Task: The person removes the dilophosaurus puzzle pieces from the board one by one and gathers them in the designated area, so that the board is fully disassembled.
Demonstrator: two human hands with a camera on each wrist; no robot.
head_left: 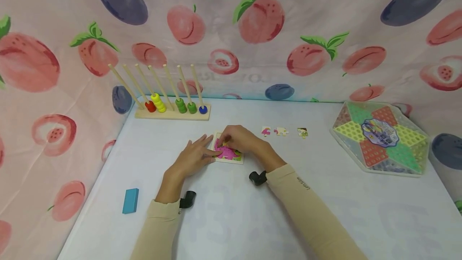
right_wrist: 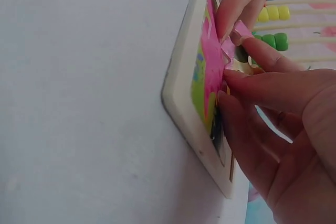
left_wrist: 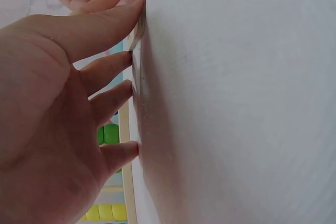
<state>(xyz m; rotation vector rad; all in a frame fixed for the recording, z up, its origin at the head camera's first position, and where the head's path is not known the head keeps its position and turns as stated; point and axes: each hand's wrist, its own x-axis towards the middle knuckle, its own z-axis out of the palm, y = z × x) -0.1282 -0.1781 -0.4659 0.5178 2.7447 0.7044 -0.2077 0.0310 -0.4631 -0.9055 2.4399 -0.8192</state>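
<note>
A small puzzle board (head_left: 234,161) with a pink picture lies on the table; its pale frame (right_wrist: 176,85) fills the middle of the right wrist view. My left hand (head_left: 192,157) is at the board's left side, fingers spread and thumb (left_wrist: 113,24) on its edge. Over the board's upper part my right hand (head_left: 241,139) bends its fingers down. In the right wrist view, the right hand (right_wrist: 294,114) pinches a small pink and dark puzzle piece (right_wrist: 241,29) just above the picture. The fingers hide part of the picture.
Several loose puzzle pieces (head_left: 280,131) lie right of the board. A wooden bead rack (head_left: 173,116) stands at the back left, a blue block (head_left: 130,201) lies front left, and a hexagonal box of coloured parts (head_left: 380,133) is at the right.
</note>
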